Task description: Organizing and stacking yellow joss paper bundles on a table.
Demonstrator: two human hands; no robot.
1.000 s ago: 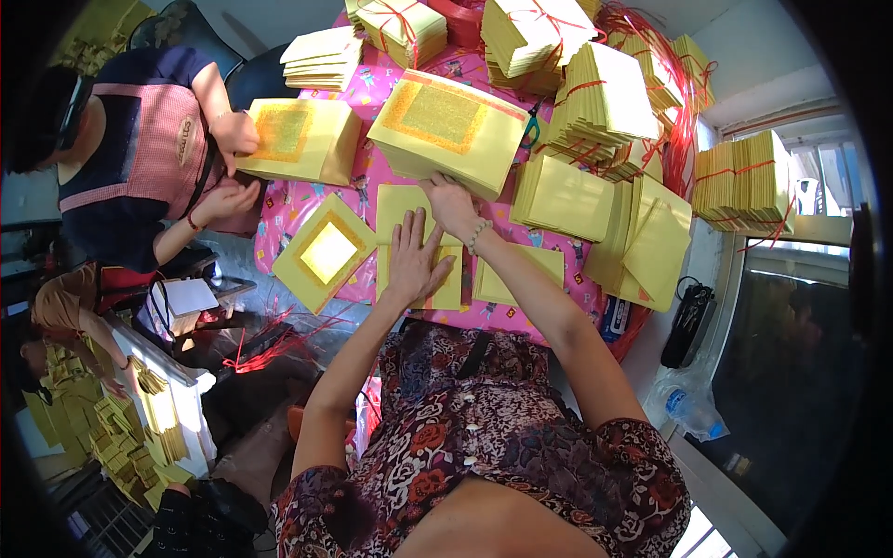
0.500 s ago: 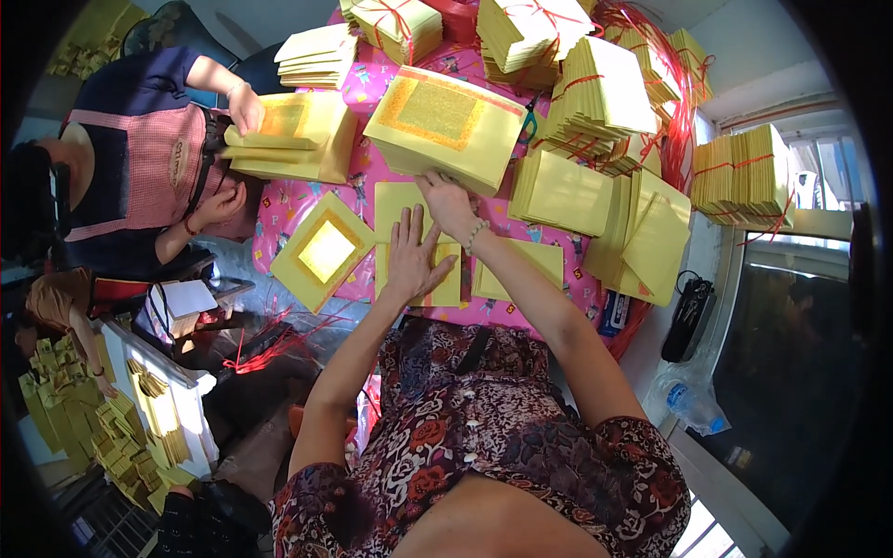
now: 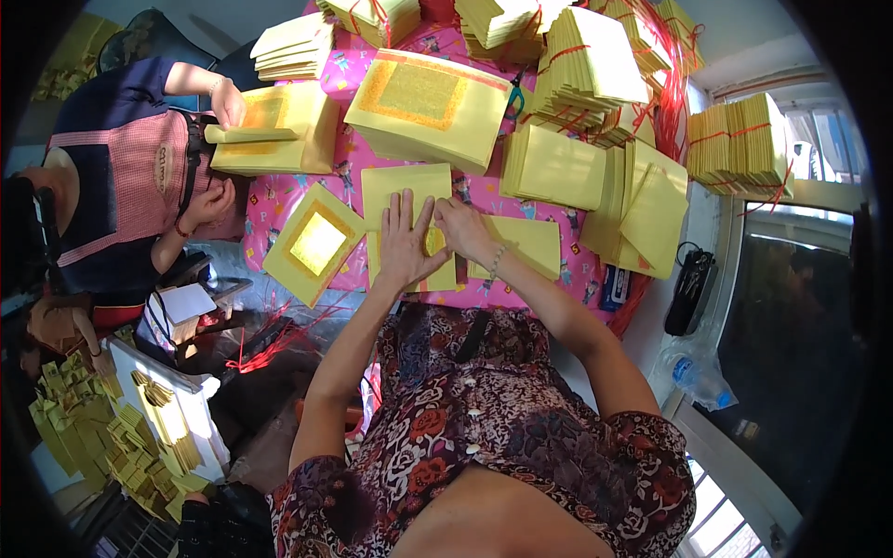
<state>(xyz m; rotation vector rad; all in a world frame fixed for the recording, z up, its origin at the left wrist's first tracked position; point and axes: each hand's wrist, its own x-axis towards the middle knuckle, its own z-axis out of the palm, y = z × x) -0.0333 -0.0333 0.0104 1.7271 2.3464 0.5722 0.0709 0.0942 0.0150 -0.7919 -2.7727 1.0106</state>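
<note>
A yellow paper sheet (image 3: 400,181) lies in front of me with a crease across its middle. On its near half a gold patch shows beside my left hand (image 3: 406,244). That hand rests flat on the sheet, fingers stretched toward the far side and thumb out to the right. My right hand (image 3: 463,231) has its fingers pinched together at the sheet's right edge, close to the left fingers; the pinched edge is partly hidden. Another yellow sheet (image 3: 526,246) lies partly under my right wrist. To the left sits a loose sheet (image 3: 314,244) with an orange-framed gold square.
Beyond my hands stands a thick yellow paper stack (image 3: 423,107), with folded stacks (image 3: 553,172) to its right. Red-tied bundles (image 3: 595,56) fill the back of the pink tablecloth (image 3: 349,153). Scissors (image 3: 514,98) lie between stacks. At left, a co-worker's hand (image 3: 226,100) handles paper.
My right hand has come back from the thick stack's near edge to the sheet's right edge, beside my left hand. My left hand stays flat. The whole view has shifted slightly.
</note>
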